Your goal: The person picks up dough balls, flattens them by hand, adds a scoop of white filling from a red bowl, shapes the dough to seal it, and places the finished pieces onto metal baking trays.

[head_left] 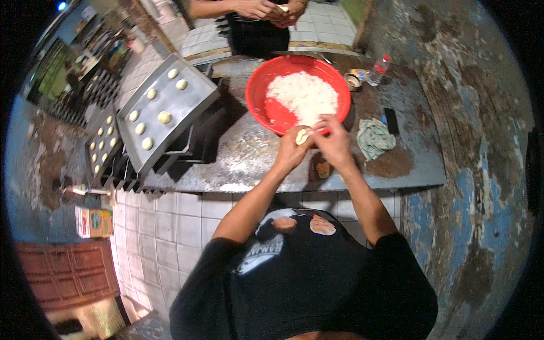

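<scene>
My left hand [292,149] is closed around a small pale piece of dough [302,136] at the near rim of a red basin [256,107]. Close beside it, my right hand [335,143] is blurred, its fingers drawn together. A bit of red shows at those fingers, perhaps a handle; I cannot make out what it is. Inside the basin lies a heap of white, crumbly filling [306,93], with the red bottom showing at the near left.
A metal tray [187,107] with several dough balls stands at the left, another tray [104,141] beyond it. At the right are a green cloth [374,139], a phone [391,122], a plastic bottle [378,72] and a small tin [352,83]. Across the table, another person's hands [272,10] hold dough.
</scene>
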Demonstrator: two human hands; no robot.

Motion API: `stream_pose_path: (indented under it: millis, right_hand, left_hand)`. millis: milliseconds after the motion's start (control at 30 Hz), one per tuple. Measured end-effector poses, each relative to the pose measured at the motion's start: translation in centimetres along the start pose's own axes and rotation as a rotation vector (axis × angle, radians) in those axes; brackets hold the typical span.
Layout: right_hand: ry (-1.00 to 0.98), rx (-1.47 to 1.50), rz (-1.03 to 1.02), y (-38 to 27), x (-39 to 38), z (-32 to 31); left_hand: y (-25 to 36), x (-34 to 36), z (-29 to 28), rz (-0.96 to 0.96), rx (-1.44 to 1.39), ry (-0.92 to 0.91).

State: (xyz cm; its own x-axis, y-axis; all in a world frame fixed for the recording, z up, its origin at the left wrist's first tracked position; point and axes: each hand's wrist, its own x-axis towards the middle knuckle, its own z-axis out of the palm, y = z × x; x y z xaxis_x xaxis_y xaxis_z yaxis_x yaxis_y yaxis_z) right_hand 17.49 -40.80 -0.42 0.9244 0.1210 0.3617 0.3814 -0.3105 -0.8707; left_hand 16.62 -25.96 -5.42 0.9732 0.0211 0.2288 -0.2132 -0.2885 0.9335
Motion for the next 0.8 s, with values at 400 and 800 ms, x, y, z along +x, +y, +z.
stream_pose_path:
  millis: [400, 800]
  right_hand:
    - [-0.552, 0.193, 0.000, -2.0, -0.8, 4.3]
    - [-0.013, 0.111, -0.604, -4.5, 3.7, 18.7]
  left_hand:
    - [2.1, -6.0, -8.3, -0.149, 0.026, -0.194]
    - [2.0, -4.8, -14.9, -0.584, -1.259, 0.113]
